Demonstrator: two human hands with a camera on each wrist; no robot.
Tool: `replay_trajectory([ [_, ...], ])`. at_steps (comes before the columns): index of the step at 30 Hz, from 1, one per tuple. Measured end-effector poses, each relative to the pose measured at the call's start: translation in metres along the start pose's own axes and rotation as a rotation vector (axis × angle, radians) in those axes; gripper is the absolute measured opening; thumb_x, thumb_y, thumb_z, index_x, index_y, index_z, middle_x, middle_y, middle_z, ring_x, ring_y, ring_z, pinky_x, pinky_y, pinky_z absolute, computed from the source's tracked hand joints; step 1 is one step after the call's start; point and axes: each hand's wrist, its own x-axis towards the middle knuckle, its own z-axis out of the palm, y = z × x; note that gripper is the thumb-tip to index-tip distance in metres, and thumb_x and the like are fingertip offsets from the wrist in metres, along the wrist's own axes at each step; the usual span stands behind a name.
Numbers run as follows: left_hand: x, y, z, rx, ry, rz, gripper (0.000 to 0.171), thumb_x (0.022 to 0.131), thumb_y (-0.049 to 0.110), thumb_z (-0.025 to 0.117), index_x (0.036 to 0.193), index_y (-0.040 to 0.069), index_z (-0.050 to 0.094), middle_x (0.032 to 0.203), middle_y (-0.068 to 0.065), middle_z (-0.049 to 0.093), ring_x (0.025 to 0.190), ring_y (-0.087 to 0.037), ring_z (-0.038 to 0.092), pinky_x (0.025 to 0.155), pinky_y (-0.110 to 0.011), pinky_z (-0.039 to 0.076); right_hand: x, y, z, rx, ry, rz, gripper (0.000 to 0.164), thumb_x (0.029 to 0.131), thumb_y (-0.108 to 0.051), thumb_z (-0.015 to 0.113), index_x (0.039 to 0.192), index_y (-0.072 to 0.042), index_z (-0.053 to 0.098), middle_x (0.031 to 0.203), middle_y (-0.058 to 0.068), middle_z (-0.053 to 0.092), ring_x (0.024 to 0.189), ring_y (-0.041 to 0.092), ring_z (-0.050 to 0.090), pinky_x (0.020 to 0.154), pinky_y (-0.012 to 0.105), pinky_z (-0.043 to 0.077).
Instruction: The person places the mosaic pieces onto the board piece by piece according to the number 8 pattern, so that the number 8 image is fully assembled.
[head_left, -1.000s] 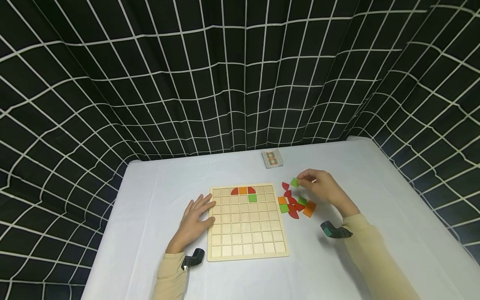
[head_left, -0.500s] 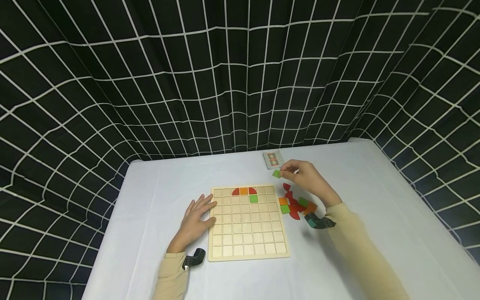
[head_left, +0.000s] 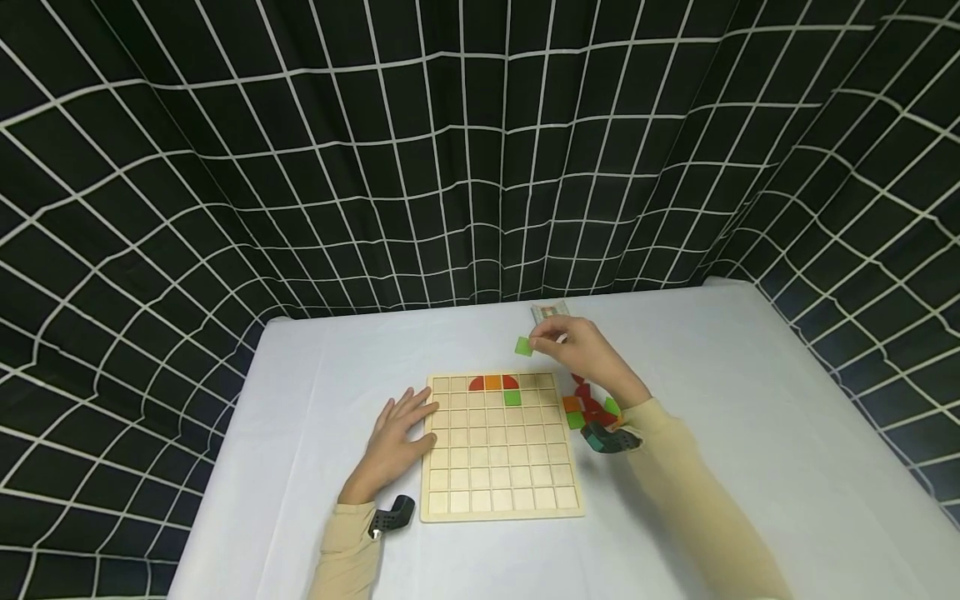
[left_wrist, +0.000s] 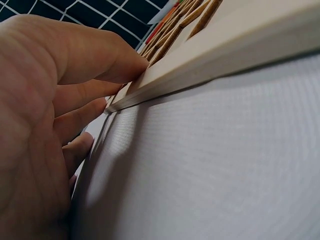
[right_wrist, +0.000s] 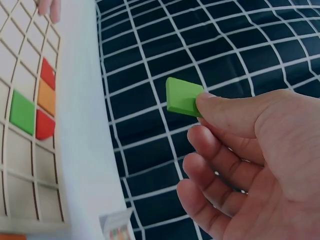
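Observation:
My right hand (head_left: 577, 346) pinches a green square tile (right_wrist: 183, 97) between thumb and index finger, raised beyond the far edge of a wooden grid board (head_left: 480, 479). My left hand (head_left: 392, 446) rests along the board's left edge, fingers spread and fingertips on the rim, as the left wrist view also shows. In the board's far row lie a red quarter-round tile (head_left: 477, 383), an orange square tile (head_left: 492, 382) and another red quarter-round tile (head_left: 510, 382). A green square tile (head_left: 512, 398) sits one row nearer, below the right red one.
Loose red, orange and green tiles (head_left: 588, 404) lie in a pile right of the board, partly hidden by the right wrist's camera (head_left: 609, 438). A small printed pattern card (head_left: 550, 312) lies at the back, partly behind the right hand. A gridded black curtain (head_left: 480, 167) surrounds the table.
My right hand has lifted the green square tile from beside the pile and carried it left, past the card, to beyond the board's far edge. The left hand stays on the board.

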Motion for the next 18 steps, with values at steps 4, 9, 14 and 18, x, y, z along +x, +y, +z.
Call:
replay_trajectory([
  [4, 0.0, 0.0, 0.0, -0.009, -0.004, -0.008, 0.053, 0.089, 0.016, 0.068, 0.141, 0.008, 0.059, 0.163, -0.003, 0.04, 0.158, -0.029, 0.02, 0.131, -0.048, -0.001, 0.005, -0.007, 0.008, 0.009, -0.014, -0.013, 0.016, 0.097, -0.022, 0.069, 0.106, -0.01, 0.075, 0.1, 0.007, 0.072, 0.098, 0.024, 0.06, 0.08, 0.032, 0.052],
  [9, -0.001, 0.001, 0.0, -0.01, -0.009, -0.017, 0.053, 0.089, 0.016, 0.069, 0.141, 0.009, 0.059, 0.163, -0.002, 0.04, 0.159, -0.027, 0.02, 0.132, -0.047, -0.002, 0.012, -0.008, 0.019, 0.003, -0.039, -0.042, 0.014, 0.097, -0.02, 0.069, 0.102, -0.009, 0.076, 0.098, 0.006, 0.073, 0.094, 0.021, 0.06, 0.077, 0.03, 0.052],
  [14, -0.001, 0.0, 0.0, -0.004, -0.004, -0.011, 0.053, 0.089, 0.016, 0.069, 0.141, 0.009, 0.059, 0.163, -0.003, 0.04, 0.158, -0.028, 0.02, 0.131, -0.048, -0.001, 0.018, -0.007, 0.029, -0.023, -0.053, -0.08, 0.014, 0.097, -0.02, 0.068, 0.101, -0.011, 0.077, 0.096, 0.003, 0.074, 0.091, 0.019, 0.06, 0.076, 0.029, 0.051],
  [18, 0.0, 0.0, 0.0, 0.002, -0.003, -0.009, 0.052, 0.089, 0.016, 0.069, 0.14, 0.009, 0.06, 0.163, -0.004, 0.04, 0.158, -0.03, 0.021, 0.131, -0.05, 0.0, 0.019, -0.008, 0.037, 0.005, -0.086, -0.029, 0.014, 0.098, -0.024, 0.066, 0.098, -0.015, 0.077, 0.102, 0.002, 0.069, 0.096, 0.02, 0.058, 0.077, 0.031, 0.05],
])
